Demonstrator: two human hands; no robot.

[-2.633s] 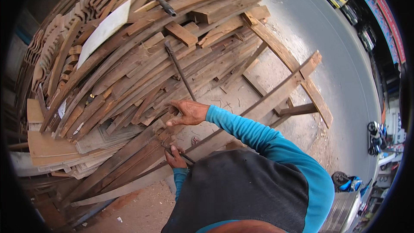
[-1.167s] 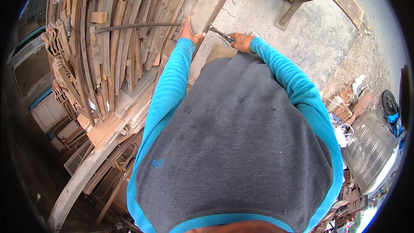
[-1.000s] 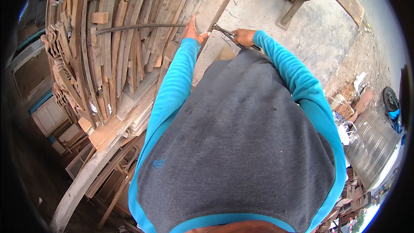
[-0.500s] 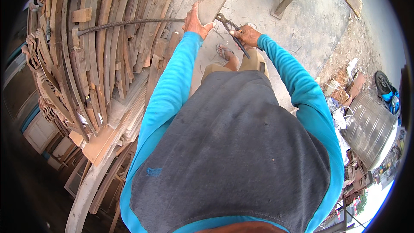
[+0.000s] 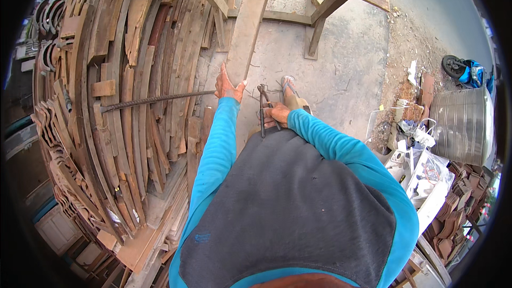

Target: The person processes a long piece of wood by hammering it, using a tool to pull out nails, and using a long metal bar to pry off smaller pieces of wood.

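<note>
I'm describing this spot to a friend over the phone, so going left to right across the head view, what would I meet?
Stacked wavy roof tiles, ribbed metal rod, left hand, pincers in the grip of the right hand, shiny metal drum.

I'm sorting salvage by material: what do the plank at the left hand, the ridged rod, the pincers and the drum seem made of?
Plank: unpainted wood, by its worn brown-grey tones. Rod: probably steel, dark brown, ridged like rebar. Pincers: likely steel, dark, with slim handles. Drum: probably bare metal, by its silvery sheen.
</note>
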